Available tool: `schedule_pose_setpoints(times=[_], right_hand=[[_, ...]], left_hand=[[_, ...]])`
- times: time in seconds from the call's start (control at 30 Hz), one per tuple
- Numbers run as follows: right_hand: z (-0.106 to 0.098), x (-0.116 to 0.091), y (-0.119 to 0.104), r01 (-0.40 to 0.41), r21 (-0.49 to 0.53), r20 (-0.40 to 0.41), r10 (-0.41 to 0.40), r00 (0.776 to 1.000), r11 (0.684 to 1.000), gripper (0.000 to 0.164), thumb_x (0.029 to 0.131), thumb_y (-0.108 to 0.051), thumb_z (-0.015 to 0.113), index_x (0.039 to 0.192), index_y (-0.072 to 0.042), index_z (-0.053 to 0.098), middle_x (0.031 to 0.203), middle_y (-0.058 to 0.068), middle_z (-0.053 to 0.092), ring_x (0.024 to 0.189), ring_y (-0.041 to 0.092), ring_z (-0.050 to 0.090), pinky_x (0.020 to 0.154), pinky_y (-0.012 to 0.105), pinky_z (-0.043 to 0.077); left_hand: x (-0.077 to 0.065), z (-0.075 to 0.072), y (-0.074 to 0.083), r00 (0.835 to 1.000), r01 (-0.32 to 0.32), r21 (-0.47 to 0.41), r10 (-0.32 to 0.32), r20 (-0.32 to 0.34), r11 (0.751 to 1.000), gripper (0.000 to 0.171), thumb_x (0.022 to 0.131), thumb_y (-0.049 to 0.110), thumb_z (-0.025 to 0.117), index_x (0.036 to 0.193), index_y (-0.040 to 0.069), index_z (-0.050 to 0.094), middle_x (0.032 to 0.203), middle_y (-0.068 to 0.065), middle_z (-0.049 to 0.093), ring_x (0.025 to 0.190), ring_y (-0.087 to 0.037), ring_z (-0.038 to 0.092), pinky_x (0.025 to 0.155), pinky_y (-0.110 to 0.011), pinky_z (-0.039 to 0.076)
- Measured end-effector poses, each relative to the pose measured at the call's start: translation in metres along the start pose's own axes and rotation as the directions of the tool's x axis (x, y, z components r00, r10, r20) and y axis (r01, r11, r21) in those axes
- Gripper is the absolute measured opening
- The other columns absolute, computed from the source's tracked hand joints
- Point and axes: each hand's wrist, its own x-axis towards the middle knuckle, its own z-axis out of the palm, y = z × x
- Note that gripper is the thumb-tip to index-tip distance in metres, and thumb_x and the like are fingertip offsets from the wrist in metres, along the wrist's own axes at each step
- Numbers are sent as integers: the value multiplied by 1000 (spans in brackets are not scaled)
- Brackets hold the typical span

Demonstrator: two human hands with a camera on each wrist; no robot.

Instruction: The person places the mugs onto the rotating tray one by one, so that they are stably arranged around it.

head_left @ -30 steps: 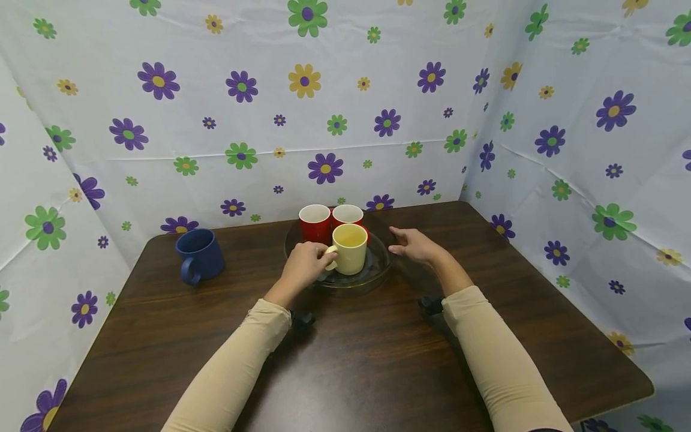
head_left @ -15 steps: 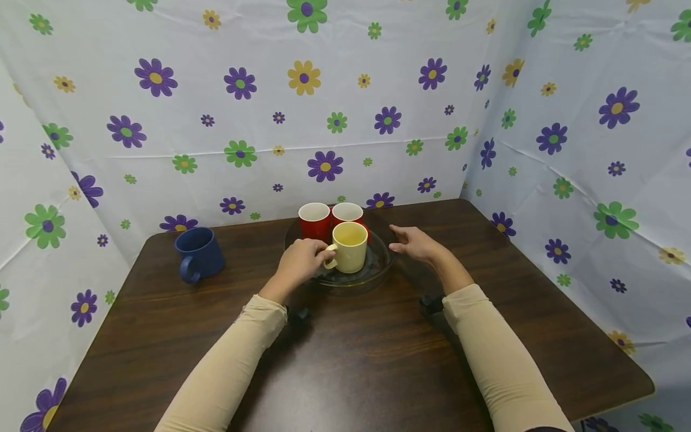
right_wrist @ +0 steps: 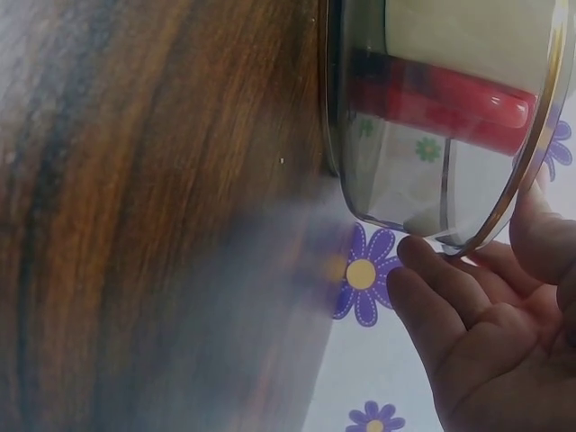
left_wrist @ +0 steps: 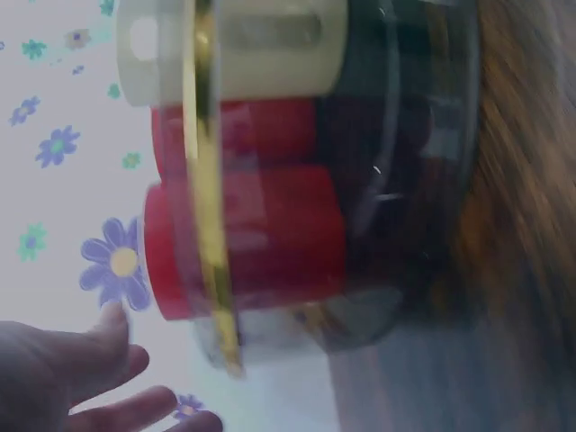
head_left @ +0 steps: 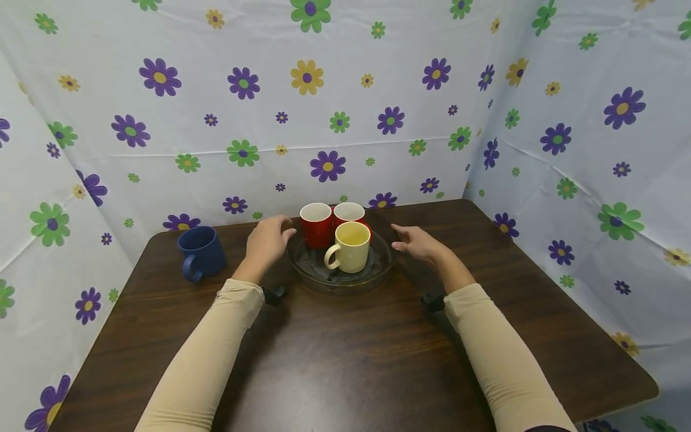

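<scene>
A clear glass bowl [head_left: 340,288] with a gold rim [right_wrist: 544,117] stands toward the table's back. Inside it are a pale yellow mug [head_left: 355,255], its handle facing left, and two red mugs [head_left: 315,231] with white insides. My left hand [head_left: 266,245] hovers at the bowl's left side, fingers loosely bent and holding nothing. In the left wrist view, its fingers [left_wrist: 135,412] are apart from the bowl. My right hand [head_left: 418,243] is at the bowl's right side. The right wrist view has its thumb beside the gold rim and its relaxed fingertips right at the glass wall.
A dark blue mug [head_left: 202,255] sits at the back left of the brown wooden table [head_left: 335,366], left of my left hand. White cloth [head_left: 378,162] with a flower print hangs behind the table and along both sides.
My left hand has let go of the yellow mug's handle and moved left and back to the bowl's left side. The yellow mug stays in the bowl. My right hand has barely moved.
</scene>
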Motion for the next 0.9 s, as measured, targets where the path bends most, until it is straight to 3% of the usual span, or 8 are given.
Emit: schedule_pose_setpoints(times=[0.13, 0.23, 0.4, 0.5, 0.73, 0.9], right_hand=[[1, 0, 2, 1, 4, -2, -1, 1000, 1000, 65, 105, -12, 56, 160, -3, 24, 164, 25, 21, 150, 45, 20, 119, 58, 23], [1, 2, 5, 3, 17, 13, -3, 1000, 1000, 66, 105, -13, 56, 161, -4, 23, 165, 24, 19, 151, 44, 18, 119, 57, 23], [2, 4, 3, 2, 46, 13, -3, 1000, 999, 65, 105, -11, 55, 161, -5, 22, 165, 23, 19, 150, 45, 19, 119, 57, 25], [1, 4, 1, 8, 36, 3, -9, 1000, 999, 63, 106, -10, 54, 160, -4, 23, 164, 25, 20, 149, 46, 22, 118, 58, 26], [3, 5, 0, 6, -2, -16, -6, 1000, 1000, 61, 106, -12, 54, 159, -3, 27, 163, 26, 24, 148, 46, 25, 117, 58, 28], [5, 5, 1, 28, -103, -119, -40, 992, 994, 54, 105, -13, 57, 155, -2, 39, 155, 27, 40, 139, 46, 43, 110, 57, 39]], left_hand=[[1, 9, -13, 995, 11, 18, -13, 98, 1000, 39, 98, 18, 68, 133, 2, 62, 131, -21, 65, 119, -42, 62, 98, -57, 50], [2, 15, -24, 988, -18, 10, 17, 154, 1000, 46, 99, 16, 66, 141, 2, 56, 137, -23, 61, 124, -42, 59, 105, -56, 46], [7, 12, -33, 968, -103, -8, 102, 231, 995, 57, 100, 15, 64, 151, -1, 44, 145, -25, 52, 131, -44, 53, 110, -56, 40], [9, 8, -35, 956, -114, -12, 114, 269, 993, 59, 100, 16, 64, 151, -4, 42, 145, -27, 51, 132, -45, 52, 110, -57, 39], [6, 9, -39, 949, -100, 8, 93, 301, 995, 54, 102, 21, 62, 148, -4, 48, 142, -30, 53, 131, -46, 52, 111, -56, 39], [1, 8, -33, 950, -47, 8, 42, 308, 999, 56, 103, 25, 62, 149, -2, 47, 145, -28, 51, 133, -45, 50, 111, -58, 38]])
